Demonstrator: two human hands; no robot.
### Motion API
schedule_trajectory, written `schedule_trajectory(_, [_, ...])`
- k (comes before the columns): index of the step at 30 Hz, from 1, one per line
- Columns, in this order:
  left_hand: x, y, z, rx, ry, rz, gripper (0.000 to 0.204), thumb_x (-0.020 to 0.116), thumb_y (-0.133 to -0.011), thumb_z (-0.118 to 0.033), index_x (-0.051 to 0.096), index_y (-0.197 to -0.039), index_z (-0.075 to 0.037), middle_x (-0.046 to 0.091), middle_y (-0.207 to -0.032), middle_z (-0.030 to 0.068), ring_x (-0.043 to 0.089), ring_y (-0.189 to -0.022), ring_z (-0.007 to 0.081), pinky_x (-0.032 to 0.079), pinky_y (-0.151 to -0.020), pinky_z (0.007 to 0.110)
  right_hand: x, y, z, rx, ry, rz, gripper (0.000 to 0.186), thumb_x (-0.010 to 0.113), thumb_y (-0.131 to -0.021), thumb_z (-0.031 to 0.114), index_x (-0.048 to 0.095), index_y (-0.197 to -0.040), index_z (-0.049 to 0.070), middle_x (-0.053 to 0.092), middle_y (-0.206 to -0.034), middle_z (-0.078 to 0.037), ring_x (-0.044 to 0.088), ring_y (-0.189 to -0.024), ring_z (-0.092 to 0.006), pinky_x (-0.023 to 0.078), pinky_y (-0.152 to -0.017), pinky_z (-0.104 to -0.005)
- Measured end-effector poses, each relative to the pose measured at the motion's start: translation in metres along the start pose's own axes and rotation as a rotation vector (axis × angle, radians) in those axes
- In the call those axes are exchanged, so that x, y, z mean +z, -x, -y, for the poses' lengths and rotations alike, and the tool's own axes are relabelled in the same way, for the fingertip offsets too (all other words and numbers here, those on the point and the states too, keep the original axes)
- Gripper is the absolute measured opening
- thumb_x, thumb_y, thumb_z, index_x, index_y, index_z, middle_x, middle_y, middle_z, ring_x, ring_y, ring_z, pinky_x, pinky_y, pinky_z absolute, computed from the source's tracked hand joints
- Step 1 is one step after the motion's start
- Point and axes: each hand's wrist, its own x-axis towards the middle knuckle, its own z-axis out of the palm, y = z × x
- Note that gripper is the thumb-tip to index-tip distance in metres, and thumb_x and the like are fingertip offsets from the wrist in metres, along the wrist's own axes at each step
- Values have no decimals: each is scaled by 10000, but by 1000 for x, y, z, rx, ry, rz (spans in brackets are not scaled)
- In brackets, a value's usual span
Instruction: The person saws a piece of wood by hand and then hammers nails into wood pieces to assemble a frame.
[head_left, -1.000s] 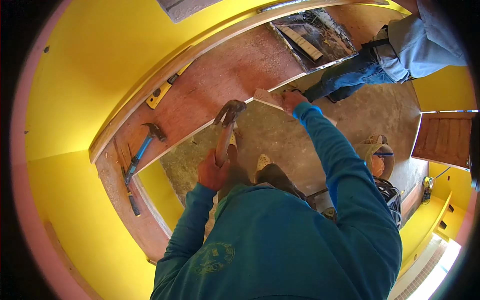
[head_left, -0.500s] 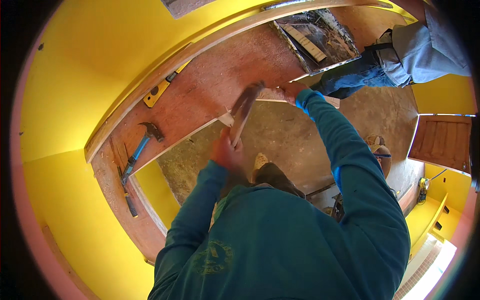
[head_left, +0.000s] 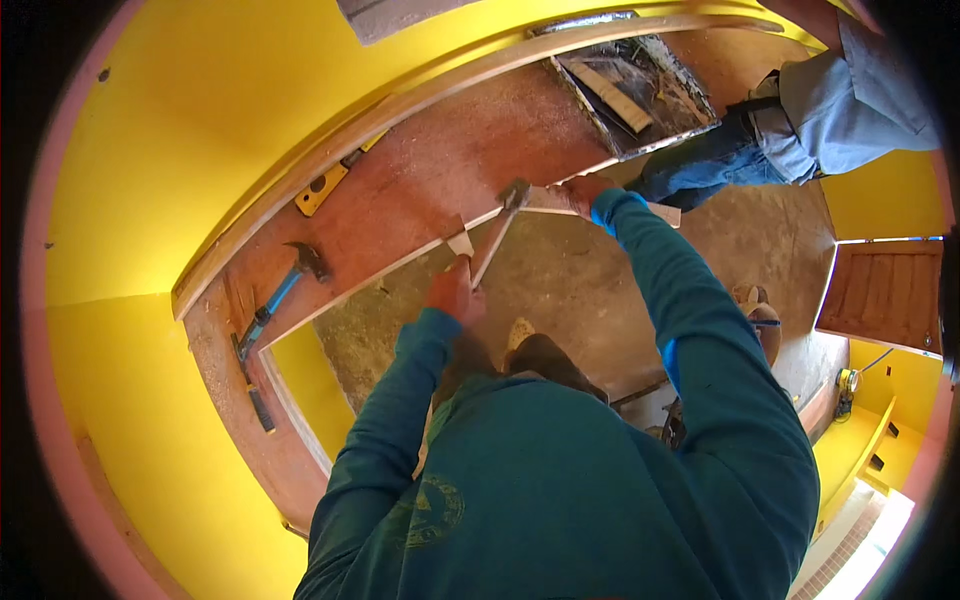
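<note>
My left hand (head_left: 455, 290) is closed around the wooden handle of a hammer (head_left: 494, 238). The hammer's head meets the front edge of the reddish wooden counter (head_left: 440, 180), close to the near end of a pale wood strip (head_left: 550, 198). Farther right, my right hand (head_left: 590, 192) grips that strip along the counter edge, and part of it shows beyond my wrist. A small wood piece (head_left: 461, 243) sticks out at the edge just above my left hand.
On the counter's left lie a blue-handled claw hammer (head_left: 280, 290), a dark-handled tool (head_left: 258, 400) and a yellow level (head_left: 322, 190). A framed opening (head_left: 620, 85) holds a board. Another person (head_left: 790, 110) stands at the far right. Yellow walls (head_left: 180, 130) border the counter.
The hammer in my left hand has swung down and slightly right onto the edge, its head less blurred. My right hand stays on the strip.
</note>
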Motion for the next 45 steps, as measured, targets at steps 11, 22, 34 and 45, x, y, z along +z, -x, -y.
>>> schedule_trajectory(11, [-23,3,-7,11,76,-130,289,548,-643,-168,417,-876,-57,512,-642,203,497,-619,381,389,-529,455,34,-2,-20,-58,-92,-183,507,311,-770,478,535,-953,61,531,-933,-173,486,-881,-345,366,-771,-395])
schedule_trajectory(22, [-83,-21,70,-122,-62,-296,409,579,-652,-309,461,-902,-7,529,-763,193,513,-721,341,400,-606,405,69,82,7,97,-1086,120,358,457,-763,272,445,-1010,13,539,-822,-85,520,-701,-165,432,-600,-283])
schedule_trajectory(34, [-63,-61,87,159,-243,-174,586,608,-636,-291,367,-1107,-41,392,-1098,175,370,-1014,320,316,-841,411,57,120,78,250,-1442,-212,422,425,-778,375,485,-980,9,528,-784,-43,488,-634,-122,420,-573,-273])
schedule_trajectory(45, [-49,-91,32,601,180,150,534,631,-601,-237,422,-1048,-32,515,-938,160,497,-845,304,395,-752,353,18,134,130,265,-1000,-588,372,531,-707,368,535,-753,-1,549,-643,-74,507,-636,-138,403,-572,-289])
